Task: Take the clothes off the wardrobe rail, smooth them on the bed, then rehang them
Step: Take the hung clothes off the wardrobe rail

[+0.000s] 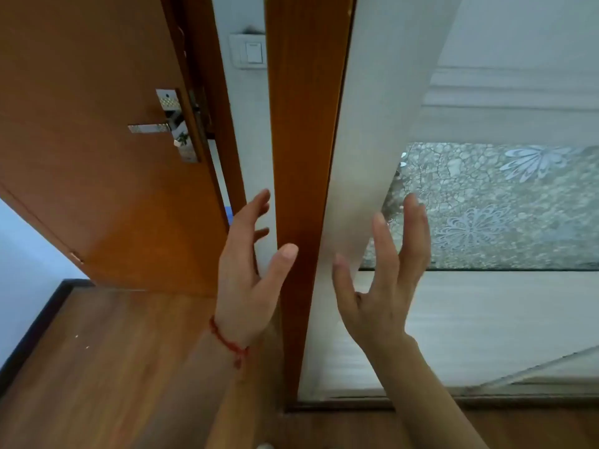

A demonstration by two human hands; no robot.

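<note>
Grip: left hand [249, 280] and right hand [385, 280] both released, fingers spread | wardrobe door [366, 157] edge between; contact unclear; interior hidden

— What carries everything here?

— The floor [107, 361]: brown wood-grain boards that fill the lower left of the view and run on along the bottom edge.

— What borders it?

— A dark skirting strip [39, 328] on the left, where it meets the pale wall. On the right, a dark sill [486, 404] under the pale wardrobe panel.

— Anything lying on it?

— A few tiny pale specks [77, 337] on the boards at the left, too small to tell what they are. A small pale shape [264, 446] touches the bottom edge; it cannot be identified.
</note>
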